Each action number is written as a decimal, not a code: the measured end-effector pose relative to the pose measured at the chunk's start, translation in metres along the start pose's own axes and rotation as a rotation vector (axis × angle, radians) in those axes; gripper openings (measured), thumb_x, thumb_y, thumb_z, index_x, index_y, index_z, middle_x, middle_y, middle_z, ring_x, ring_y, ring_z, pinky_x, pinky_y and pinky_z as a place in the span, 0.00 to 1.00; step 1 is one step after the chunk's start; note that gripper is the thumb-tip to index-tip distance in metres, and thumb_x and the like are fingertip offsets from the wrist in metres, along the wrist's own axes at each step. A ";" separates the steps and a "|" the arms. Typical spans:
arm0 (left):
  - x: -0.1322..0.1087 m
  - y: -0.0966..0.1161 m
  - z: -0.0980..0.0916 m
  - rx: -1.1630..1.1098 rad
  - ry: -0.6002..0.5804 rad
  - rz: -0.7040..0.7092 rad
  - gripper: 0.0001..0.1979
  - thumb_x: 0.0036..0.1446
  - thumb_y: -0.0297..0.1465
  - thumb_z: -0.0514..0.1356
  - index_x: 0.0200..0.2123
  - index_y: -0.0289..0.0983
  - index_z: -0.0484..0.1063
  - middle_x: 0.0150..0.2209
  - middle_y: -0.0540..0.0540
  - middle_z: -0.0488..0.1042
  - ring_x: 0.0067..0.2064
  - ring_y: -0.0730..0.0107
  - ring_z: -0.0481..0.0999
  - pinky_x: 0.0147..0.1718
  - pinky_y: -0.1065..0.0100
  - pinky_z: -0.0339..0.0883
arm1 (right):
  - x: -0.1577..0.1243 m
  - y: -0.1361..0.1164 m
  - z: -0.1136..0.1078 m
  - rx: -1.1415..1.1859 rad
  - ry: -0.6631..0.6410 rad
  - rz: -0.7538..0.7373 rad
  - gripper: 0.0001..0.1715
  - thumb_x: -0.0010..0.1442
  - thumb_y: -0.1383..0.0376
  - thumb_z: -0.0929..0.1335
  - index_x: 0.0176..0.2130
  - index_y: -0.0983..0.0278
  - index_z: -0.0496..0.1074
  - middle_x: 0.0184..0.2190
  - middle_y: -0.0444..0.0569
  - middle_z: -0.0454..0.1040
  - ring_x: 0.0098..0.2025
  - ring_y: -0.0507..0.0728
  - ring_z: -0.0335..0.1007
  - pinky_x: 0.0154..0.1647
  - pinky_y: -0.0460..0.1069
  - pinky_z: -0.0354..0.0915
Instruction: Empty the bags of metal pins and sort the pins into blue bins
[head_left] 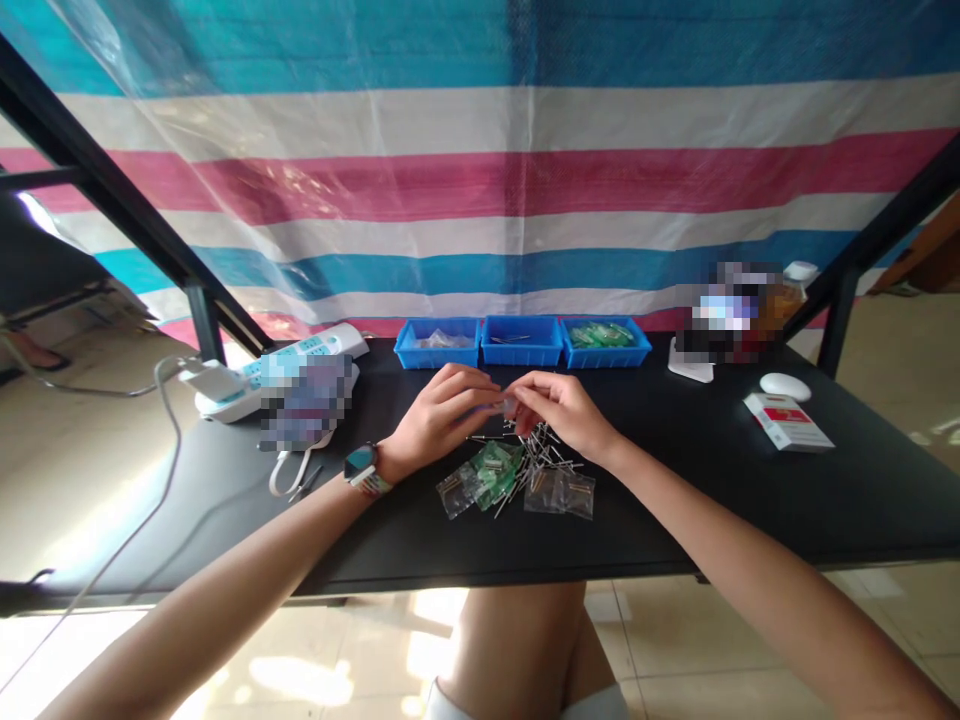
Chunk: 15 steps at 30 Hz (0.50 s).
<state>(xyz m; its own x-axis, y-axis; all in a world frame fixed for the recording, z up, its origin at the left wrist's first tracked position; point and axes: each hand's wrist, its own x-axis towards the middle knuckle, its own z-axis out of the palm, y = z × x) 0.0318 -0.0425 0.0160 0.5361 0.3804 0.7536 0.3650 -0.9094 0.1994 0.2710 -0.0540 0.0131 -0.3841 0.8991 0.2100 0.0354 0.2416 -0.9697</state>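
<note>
My left hand [448,412] and my right hand [564,412] meet over the middle of the black table. Their fingertips pinch a small clear plastic piece [510,407], perhaps a little bag; the fingers partly hide it. Below them lies a loose pile of thin metal rods [538,455]. Beside the pile are green packets [496,478] and small clear bags [559,493] with short brass-coloured pieces inside. Behind the hands stand three blue bins: the left bin [406,358] holds clear bags, the middle bin [523,355] a few rods, the right bin [609,359] green packets.
On the left are a power strip [319,345] with a white plug [212,380] and a trailing cable [178,440]. To the right lie a white and red box [787,423] and a white oval object [784,387]. A striped plastic sheet [450,180] hangs behind the table [750,500].
</note>
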 end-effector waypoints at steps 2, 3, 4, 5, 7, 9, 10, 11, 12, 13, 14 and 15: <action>0.001 0.000 0.001 -0.101 0.054 -0.176 0.06 0.72 0.33 0.64 0.44 0.39 0.82 0.39 0.44 0.84 0.43 0.61 0.83 0.46 0.59 0.79 | -0.004 -0.001 0.000 -0.277 0.073 -0.182 0.17 0.72 0.58 0.67 0.56 0.59 0.78 0.46 0.53 0.83 0.38 0.59 0.82 0.42 0.56 0.80; 0.001 0.000 0.002 -0.162 0.066 -0.281 0.08 0.72 0.36 0.64 0.42 0.39 0.82 0.37 0.44 0.84 0.41 0.62 0.83 0.44 0.61 0.79 | -0.006 -0.003 -0.001 -0.437 0.096 -0.293 0.21 0.72 0.63 0.66 0.61 0.58 0.76 0.52 0.54 0.82 0.45 0.60 0.82 0.49 0.57 0.80; 0.001 0.000 0.002 -0.232 0.070 -0.379 0.10 0.71 0.38 0.65 0.42 0.38 0.82 0.37 0.45 0.84 0.39 0.63 0.83 0.42 0.63 0.79 | -0.008 -0.004 -0.001 -0.587 0.101 -0.400 0.26 0.71 0.67 0.66 0.65 0.56 0.74 0.57 0.54 0.80 0.52 0.62 0.81 0.56 0.58 0.78; 0.002 0.001 0.003 -0.314 0.065 -0.462 0.11 0.70 0.39 0.66 0.45 0.38 0.82 0.36 0.45 0.84 0.38 0.63 0.83 0.41 0.64 0.79 | -0.009 -0.006 -0.002 -0.717 0.088 -0.491 0.30 0.71 0.70 0.65 0.68 0.55 0.71 0.61 0.54 0.78 0.58 0.62 0.79 0.61 0.59 0.76; 0.004 0.003 0.004 -0.487 0.068 -0.568 0.19 0.67 0.41 0.69 0.57 0.39 0.79 0.35 0.46 0.84 0.37 0.64 0.84 0.40 0.65 0.79 | -0.011 -0.009 -0.002 -0.901 0.059 -0.609 0.33 0.72 0.73 0.64 0.70 0.53 0.69 0.65 0.54 0.75 0.64 0.63 0.75 0.66 0.61 0.73; 0.006 0.005 0.005 -0.631 0.069 -0.620 0.32 0.64 0.41 0.71 0.68 0.40 0.70 0.33 0.48 0.82 0.35 0.66 0.83 0.38 0.68 0.79 | -0.011 -0.013 -0.002 -0.999 0.051 -0.675 0.30 0.73 0.73 0.64 0.68 0.54 0.72 0.65 0.54 0.75 0.66 0.64 0.73 0.68 0.62 0.71; 0.007 0.006 0.005 -0.683 0.055 -0.636 0.36 0.63 0.41 0.72 0.70 0.40 0.67 0.33 0.49 0.82 0.34 0.66 0.83 0.36 0.69 0.78 | -0.011 -0.014 -0.002 -1.017 0.045 -0.698 0.27 0.74 0.72 0.65 0.66 0.55 0.74 0.64 0.55 0.76 0.66 0.65 0.73 0.68 0.63 0.71; 0.008 0.007 0.005 -0.722 0.025 -0.649 0.37 0.63 0.40 0.72 0.71 0.39 0.66 0.33 0.48 0.82 0.34 0.67 0.83 0.35 0.70 0.78 | -0.011 -0.014 -0.002 -1.013 0.036 -0.709 0.24 0.74 0.71 0.65 0.63 0.56 0.76 0.61 0.56 0.79 0.65 0.66 0.73 0.67 0.64 0.71; 0.008 0.008 0.005 -0.751 -0.009 -0.658 0.37 0.63 0.40 0.72 0.70 0.38 0.66 0.33 0.48 0.82 0.34 0.66 0.83 0.35 0.70 0.77 | -0.010 -0.014 -0.001 -0.983 0.034 -0.712 0.20 0.75 0.70 0.66 0.60 0.58 0.78 0.57 0.56 0.81 0.62 0.66 0.75 0.65 0.64 0.71; 0.008 0.009 0.005 -0.769 -0.048 -0.661 0.36 0.64 0.40 0.72 0.70 0.38 0.66 0.33 0.47 0.82 0.34 0.66 0.84 0.36 0.69 0.78 | -0.009 -0.013 0.000 -0.930 0.036 -0.699 0.16 0.75 0.69 0.66 0.56 0.59 0.80 0.52 0.56 0.83 0.59 0.66 0.76 0.63 0.64 0.72; 0.007 0.009 0.006 -0.773 -0.083 -0.656 0.34 0.66 0.41 0.70 0.70 0.37 0.66 0.33 0.47 0.82 0.35 0.64 0.84 0.37 0.68 0.78 | -0.008 -0.011 0.001 -0.853 0.041 -0.666 0.13 0.75 0.67 0.67 0.52 0.61 0.81 0.48 0.56 0.84 0.55 0.65 0.78 0.60 0.63 0.73; 0.007 0.008 0.006 -0.753 -0.102 -0.640 0.32 0.68 0.40 0.68 0.69 0.36 0.66 0.33 0.46 0.82 0.36 0.64 0.85 0.38 0.67 0.79 | -0.007 -0.008 0.002 -0.752 0.050 -0.611 0.11 0.75 0.66 0.67 0.48 0.61 0.81 0.44 0.54 0.84 0.51 0.64 0.79 0.56 0.61 0.74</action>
<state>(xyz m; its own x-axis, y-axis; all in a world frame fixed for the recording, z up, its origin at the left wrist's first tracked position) 0.0426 -0.0466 0.0189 0.4822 0.8176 0.3147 0.0487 -0.3837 0.9222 0.2716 -0.0629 0.0196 -0.4931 0.5515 0.6728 0.4301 0.8268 -0.3625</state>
